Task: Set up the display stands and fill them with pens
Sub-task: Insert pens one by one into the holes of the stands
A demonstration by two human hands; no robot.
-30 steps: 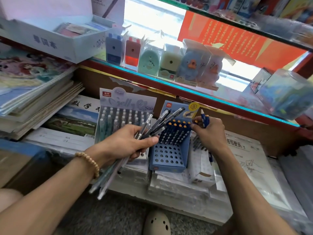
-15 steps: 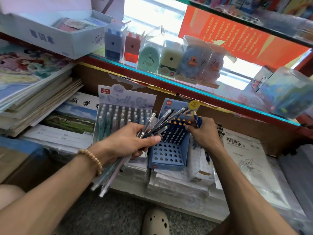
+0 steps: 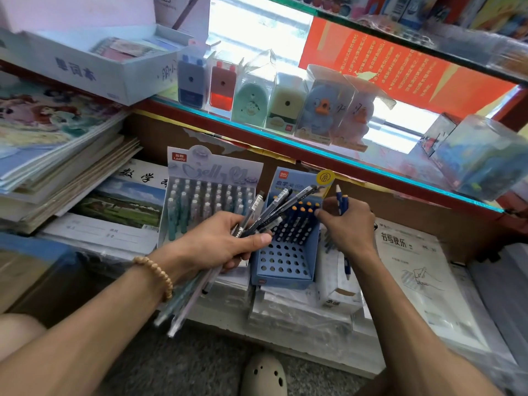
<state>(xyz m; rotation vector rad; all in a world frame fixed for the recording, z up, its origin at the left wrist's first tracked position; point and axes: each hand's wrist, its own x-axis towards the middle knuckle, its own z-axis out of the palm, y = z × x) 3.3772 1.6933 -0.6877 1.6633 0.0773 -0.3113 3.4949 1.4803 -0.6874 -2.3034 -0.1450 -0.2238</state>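
Two display stands sit side by side on wrapped stock. The pale lilac stand (image 3: 211, 178) on the left is full of capped pens. The blue stand (image 3: 285, 264) on the right holds orange-tipped blue pens (image 3: 303, 217) in its back rows, while its front holes are bare. My left hand (image 3: 220, 242) grips a fanned bundle of dark and pale pens (image 3: 274, 208) in front of both stands. My right hand (image 3: 347, 228) holds blue pens (image 3: 341, 197) at the blue stand's back right corner, fingertips touching the inserted pens.
Stacked notebooks (image 3: 57, 155) lie at the left. Above runs a glass shelf (image 3: 328, 154) with boxed pencil sharpeners (image 3: 251, 101). A white box (image 3: 85, 70) sits upper left. Wrapped paper packs (image 3: 414, 267) lie at the right, and a small carton (image 3: 337, 292) rests beside the blue stand.
My right hand dipped to the blue stand's back row half a second ago and has now lifted slightly, the pen tips showing above it again. My left hand stays put with its bundle.
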